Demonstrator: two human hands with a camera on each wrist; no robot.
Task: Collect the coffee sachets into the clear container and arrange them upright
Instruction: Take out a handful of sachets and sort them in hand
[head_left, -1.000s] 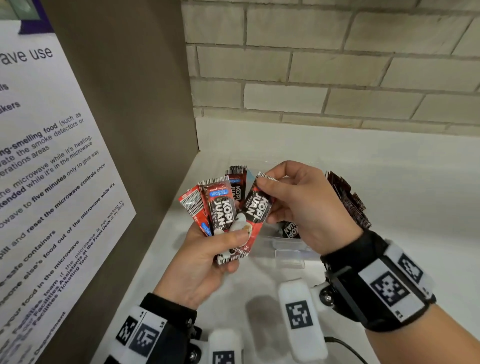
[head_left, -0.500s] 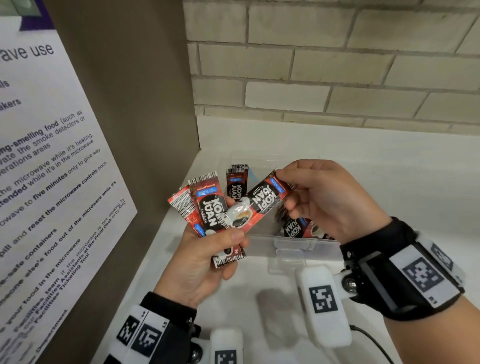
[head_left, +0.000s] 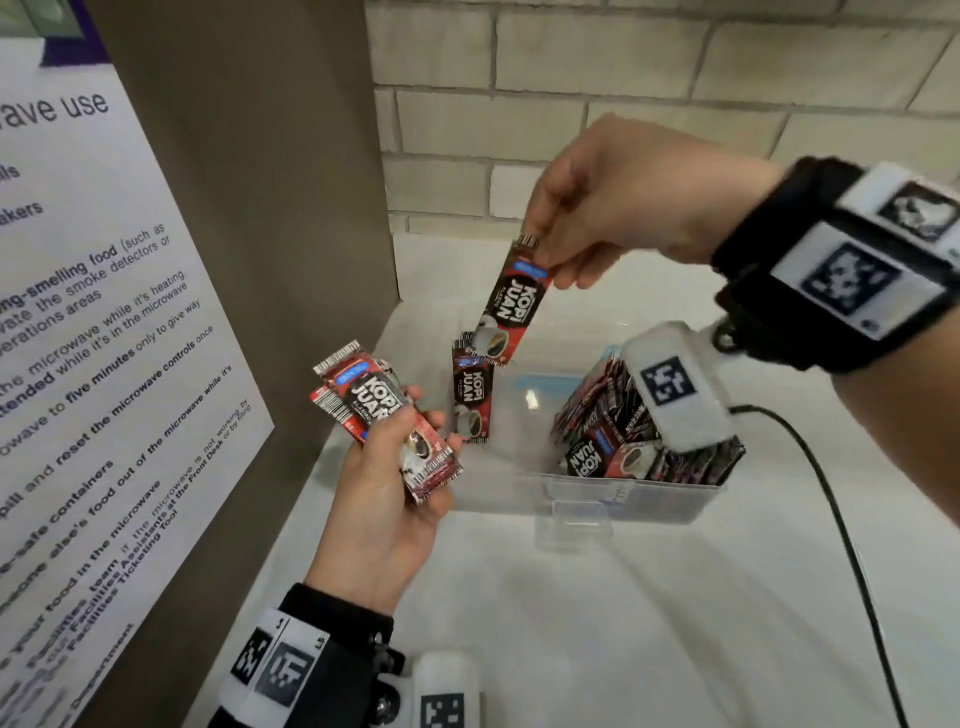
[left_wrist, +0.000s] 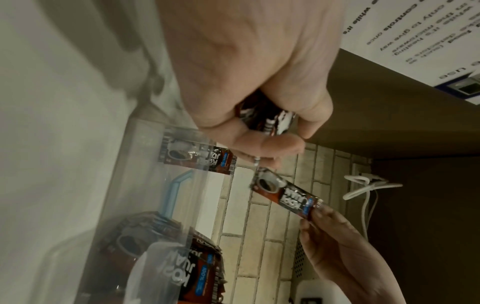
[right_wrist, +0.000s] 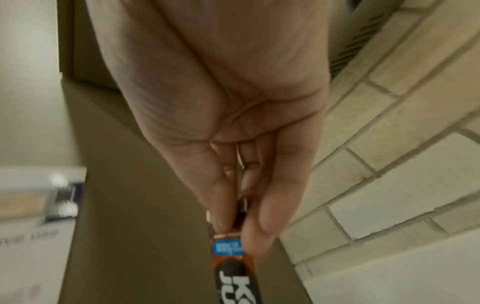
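My left hand (head_left: 410, 431) grips a small fan of red-and-black coffee sachets (head_left: 363, 395) to the left of the clear container (head_left: 623, 501). My right hand (head_left: 550, 265) pinches one sachet (head_left: 511, 304) by its top edge, so it hangs above the container's left end. Another sachet (head_left: 470, 397) stands at that left end. A packed row of sachets (head_left: 618, 436) fills the container's right part, partly hidden by my wrist camera. In the left wrist view the left hand (left_wrist: 259, 127) curls round its bunch (left_wrist: 267, 120). In the right wrist view the right hand (right_wrist: 239, 226) pinches the sachet (right_wrist: 233, 271).
A brown panel (head_left: 249, 208) with a white printed notice (head_left: 93, 332) stands close on the left. A brick wall (head_left: 623, 78) runs behind the white counter (head_left: 571, 623). A black cable (head_left: 841, 545) trails over the counter at the right.
My right hand has pulled one sachet out of the left hand's bunch and lifted it up and to the right. It now hangs upright. The left hand has kept its place.
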